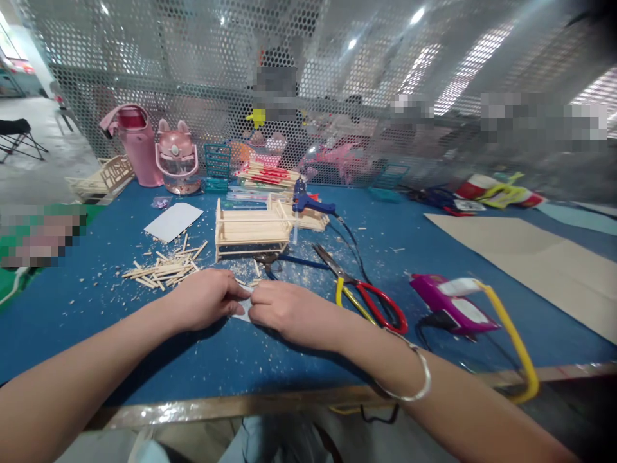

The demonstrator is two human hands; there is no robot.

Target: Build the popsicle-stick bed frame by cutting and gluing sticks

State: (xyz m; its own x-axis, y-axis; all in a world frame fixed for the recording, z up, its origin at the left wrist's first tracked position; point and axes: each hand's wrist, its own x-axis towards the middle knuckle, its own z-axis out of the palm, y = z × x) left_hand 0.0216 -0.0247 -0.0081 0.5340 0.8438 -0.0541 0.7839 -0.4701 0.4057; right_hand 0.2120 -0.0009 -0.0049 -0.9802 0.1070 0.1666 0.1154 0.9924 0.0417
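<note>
My left hand (205, 299) and my right hand (292, 312) meet near the front of the blue table. Between their closed fingers is a small piece of white paper (242, 314), mostly covered by the fingers. Just beyond them stands a small bed-like frame of light wooden sticks (253, 233). A loose pile of cut sticks (166, 270) lies past my left hand. Scissors with red and yellow handles (385, 308) lie slightly open beside my right forearm. Pliers with blue handles (306, 262) rest in front of the wooden frame.
A blue glue gun (313, 202) stands behind the wooden frame, its cord trailing right. At right are a purple tool (450, 305) with a yellow piece and a cardboard sheet (530, 257). White paper (173, 222), a pink bottle (139, 151) and a pink jug (177, 161) stand at left.
</note>
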